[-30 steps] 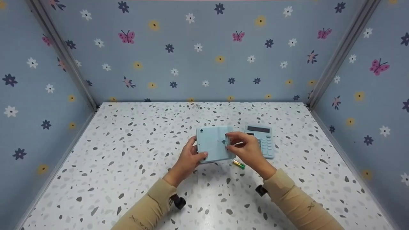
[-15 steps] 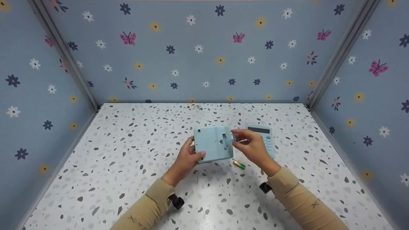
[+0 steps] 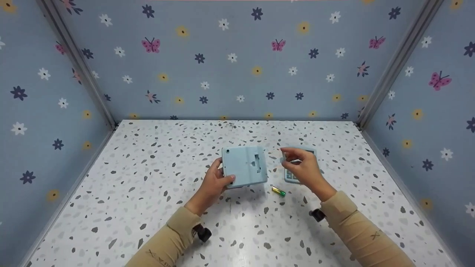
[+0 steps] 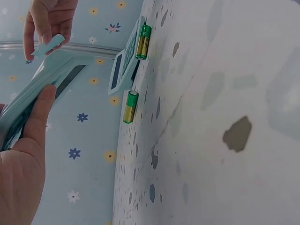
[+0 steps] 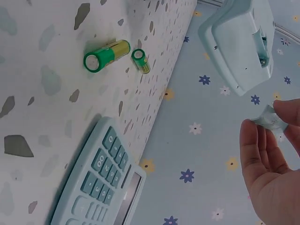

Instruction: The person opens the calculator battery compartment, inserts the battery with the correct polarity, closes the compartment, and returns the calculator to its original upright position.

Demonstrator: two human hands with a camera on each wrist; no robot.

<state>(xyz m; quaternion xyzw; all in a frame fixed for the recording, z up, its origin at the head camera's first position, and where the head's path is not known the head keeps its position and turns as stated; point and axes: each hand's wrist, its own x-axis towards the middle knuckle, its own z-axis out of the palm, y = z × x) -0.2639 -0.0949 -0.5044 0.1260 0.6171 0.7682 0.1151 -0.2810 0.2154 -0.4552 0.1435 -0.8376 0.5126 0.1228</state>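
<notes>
The left grip (image 3: 214,181) is closed on a calculator (image 3: 242,166), the thumb laid over its back near the lower left corner and the fingers at the left edge. It is raised off the counter (image 3: 167,148), back toward the head camera, with an open slot (image 3: 258,164) along the side away from that hand. The right grip (image 3: 306,168) pinches a small cover (image 5: 270,119) between thumb and fingertips (the right wrist view shows it best), well clear of the slot and to its right. In the head view, that hand partly hides a second calculator (image 5: 101,180), which lies face up on the counter. Two batteries, one (image 5: 107,55) just beside the other (image 5: 140,61) in the right wrist view, lie on their sides on the counter.
</notes>
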